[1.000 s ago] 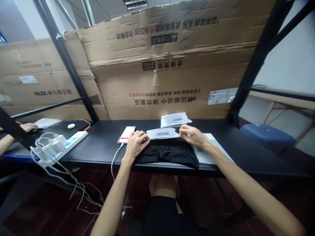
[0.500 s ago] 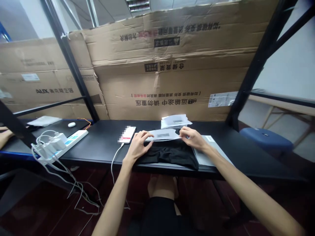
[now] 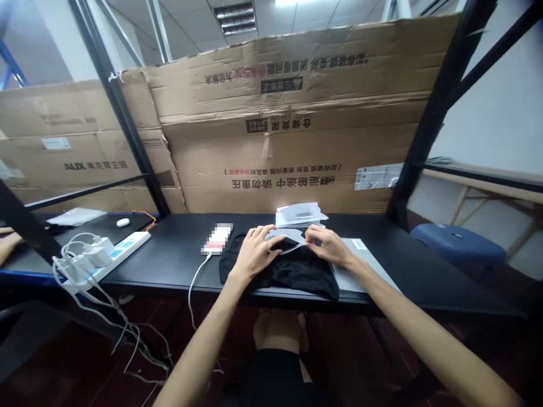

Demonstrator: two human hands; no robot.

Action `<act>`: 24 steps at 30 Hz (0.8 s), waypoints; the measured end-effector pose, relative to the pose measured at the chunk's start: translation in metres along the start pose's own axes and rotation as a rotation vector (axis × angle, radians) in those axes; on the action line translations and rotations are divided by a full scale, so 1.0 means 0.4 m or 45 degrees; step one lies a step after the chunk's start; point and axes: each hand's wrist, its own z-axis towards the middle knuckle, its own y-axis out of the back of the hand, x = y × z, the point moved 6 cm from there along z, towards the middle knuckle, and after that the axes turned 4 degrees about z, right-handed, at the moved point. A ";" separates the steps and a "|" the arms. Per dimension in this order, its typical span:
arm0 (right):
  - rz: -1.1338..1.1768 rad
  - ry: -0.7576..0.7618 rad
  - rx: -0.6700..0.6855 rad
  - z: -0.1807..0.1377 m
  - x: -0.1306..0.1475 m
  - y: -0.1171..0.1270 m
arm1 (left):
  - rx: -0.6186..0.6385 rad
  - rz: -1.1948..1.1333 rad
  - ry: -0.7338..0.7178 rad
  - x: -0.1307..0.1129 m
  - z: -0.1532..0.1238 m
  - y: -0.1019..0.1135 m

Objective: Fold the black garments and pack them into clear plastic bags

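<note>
Head view: corrugated cardboard sheets point(image 3: 292, 164) stand behind black desk point(image 3: 169, 249). Black folded garment point(image 3: 282, 277) at desk centre, long axis side to side, approx. parallel to front edge, R end overlapping grey flat board point(image 3: 354, 265). White plastic sleeve point(image 3: 288, 236) lies over garment's far part, long axis also side to side, slightly tilted. L hand point(image 3: 257, 254) palm down, fingers closed narrow on sleeve's L end. R hand point(image 3: 326, 246) pinches sleeve's R end, narrow. Stack of white sleeves point(image 3: 300, 216) just beyond. Phone point(image 3: 217, 238), blurred, just L of garment, w/ white cable. Power strip point(image 3: 123, 254) far L.
</note>
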 end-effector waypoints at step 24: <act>0.531 -0.399 -0.248 0.015 -0.033 0.079 | -0.172 0.011 0.154 -0.003 0.020 -0.032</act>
